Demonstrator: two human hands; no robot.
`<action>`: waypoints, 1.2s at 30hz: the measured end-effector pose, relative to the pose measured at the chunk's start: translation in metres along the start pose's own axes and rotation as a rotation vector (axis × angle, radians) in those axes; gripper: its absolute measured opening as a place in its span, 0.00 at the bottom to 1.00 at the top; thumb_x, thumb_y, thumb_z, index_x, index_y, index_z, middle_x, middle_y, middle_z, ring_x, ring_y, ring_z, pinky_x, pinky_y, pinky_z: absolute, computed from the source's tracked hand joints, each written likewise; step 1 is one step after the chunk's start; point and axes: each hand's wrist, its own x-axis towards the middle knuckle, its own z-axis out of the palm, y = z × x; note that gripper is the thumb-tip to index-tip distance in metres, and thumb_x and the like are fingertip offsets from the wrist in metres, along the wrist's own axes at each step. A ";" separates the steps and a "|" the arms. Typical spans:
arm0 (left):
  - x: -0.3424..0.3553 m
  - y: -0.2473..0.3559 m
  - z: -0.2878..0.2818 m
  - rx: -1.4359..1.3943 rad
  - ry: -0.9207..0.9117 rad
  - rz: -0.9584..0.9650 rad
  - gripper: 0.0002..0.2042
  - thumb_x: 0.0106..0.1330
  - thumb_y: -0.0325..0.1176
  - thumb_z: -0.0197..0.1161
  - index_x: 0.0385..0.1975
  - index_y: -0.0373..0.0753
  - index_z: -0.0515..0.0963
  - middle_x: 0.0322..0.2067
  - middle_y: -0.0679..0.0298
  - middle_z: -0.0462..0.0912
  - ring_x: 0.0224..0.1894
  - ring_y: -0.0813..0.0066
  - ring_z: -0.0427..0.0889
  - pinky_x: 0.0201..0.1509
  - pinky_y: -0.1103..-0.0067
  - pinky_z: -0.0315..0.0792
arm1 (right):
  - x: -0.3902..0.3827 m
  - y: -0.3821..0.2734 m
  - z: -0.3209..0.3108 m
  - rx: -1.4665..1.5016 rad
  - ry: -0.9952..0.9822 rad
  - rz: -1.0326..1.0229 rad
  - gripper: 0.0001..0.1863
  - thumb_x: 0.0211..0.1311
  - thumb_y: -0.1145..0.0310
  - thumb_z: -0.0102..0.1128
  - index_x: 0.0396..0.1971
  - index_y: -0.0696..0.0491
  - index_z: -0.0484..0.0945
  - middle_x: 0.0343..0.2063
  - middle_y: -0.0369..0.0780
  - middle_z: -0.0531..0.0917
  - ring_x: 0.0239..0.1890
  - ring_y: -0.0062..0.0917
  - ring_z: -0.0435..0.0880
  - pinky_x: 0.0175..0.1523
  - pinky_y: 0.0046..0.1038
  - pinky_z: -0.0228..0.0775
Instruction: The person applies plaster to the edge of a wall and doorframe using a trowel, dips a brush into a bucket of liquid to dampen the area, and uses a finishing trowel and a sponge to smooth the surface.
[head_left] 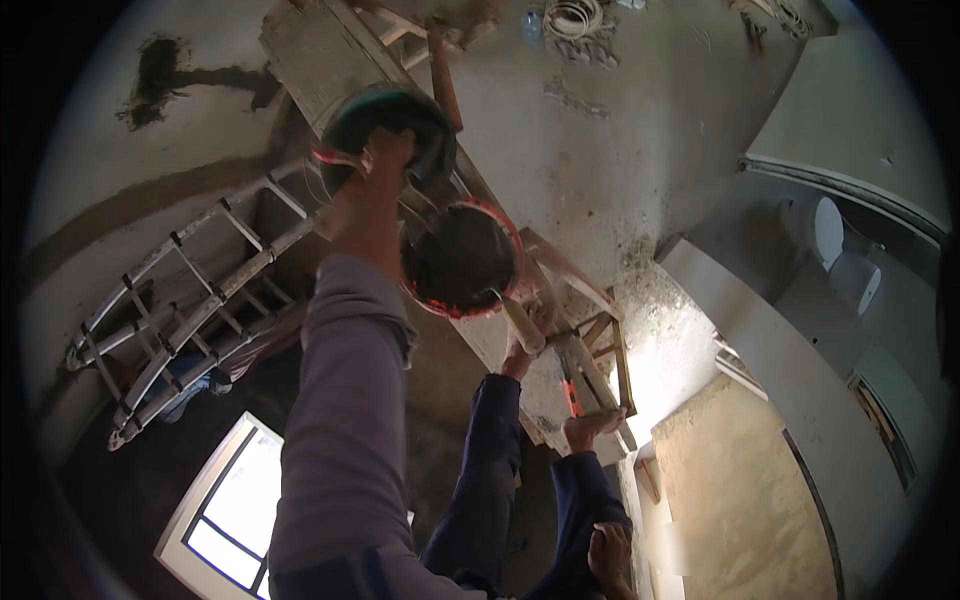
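My left hand (388, 152), at the end of a mauve-sleeved arm, is closed over a dark green tub (350, 112). Motion blur hides what is in its grip; a red strip shows beside the wrist. Nearer to me stands a black bucket (410, 245) with a red-smeared rim and a dark mix inside. A trowel with a wooden handle (522, 325) leans out over the rim. My right hand (608, 555) lies low at the right edge of my navy trouser leg, its fingers partly hidden in shadow. Both containers stand on a raised plank platform (330, 50).
My bare feet (590, 430) are on the platform, beside an orange-handled tool (570, 390). An aluminium ladder (215, 290) lies to the left. Well below is a dusty floor (620, 130) with a coiled hose (572, 17). A bright window (230, 515) shows lower left.
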 end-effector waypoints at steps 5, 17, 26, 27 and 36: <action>-0.056 0.005 -0.031 -1.164 -0.511 -0.066 0.19 0.69 0.43 0.52 0.55 0.40 0.73 0.44 0.61 0.80 0.42 0.69 0.80 0.37 0.75 0.75 | -0.009 -0.005 0.002 0.052 0.004 0.112 0.08 0.57 0.69 0.54 0.31 0.55 0.81 0.31 0.43 0.84 0.39 0.37 0.81 0.52 0.36 0.67; -0.262 -0.050 -0.161 -2.110 -0.678 -0.135 0.17 0.72 0.38 0.48 0.54 0.37 0.72 0.53 0.60 0.78 0.54 0.61 0.79 0.52 0.67 0.78 | 0.016 0.029 -0.008 0.213 -0.185 0.094 0.17 0.64 0.59 0.52 0.38 0.58 0.80 0.36 0.49 0.83 0.41 0.43 0.83 0.47 0.40 0.74; -0.450 -0.045 -0.076 -2.720 -0.470 -0.120 0.18 0.67 0.38 0.59 0.52 0.35 0.73 0.52 0.57 0.78 0.53 0.60 0.78 0.52 0.67 0.76 | 0.243 -0.035 -0.100 -0.057 -0.119 -0.207 0.13 0.66 0.60 0.55 0.42 0.53 0.79 0.34 0.46 0.82 0.32 0.38 0.82 0.38 0.35 0.74; -0.468 -0.035 -0.067 -2.804 -0.529 -0.165 0.18 0.67 0.38 0.59 0.52 0.36 0.74 0.53 0.58 0.78 0.54 0.61 0.77 0.53 0.67 0.76 | 0.278 -0.059 -0.116 -0.101 -0.006 -0.411 0.14 0.67 0.60 0.55 0.44 0.53 0.80 0.33 0.45 0.82 0.31 0.34 0.82 0.37 0.32 0.74; -0.522 -0.008 0.024 -2.701 -0.627 -0.374 0.16 0.67 0.37 0.59 0.52 0.38 0.75 0.53 0.62 0.78 0.52 0.71 0.78 0.55 0.73 0.74 | 0.449 -0.408 -0.101 -0.057 -0.036 -0.977 0.14 0.62 0.66 0.54 0.44 0.55 0.80 0.38 0.49 0.84 0.44 0.41 0.83 0.49 0.37 0.74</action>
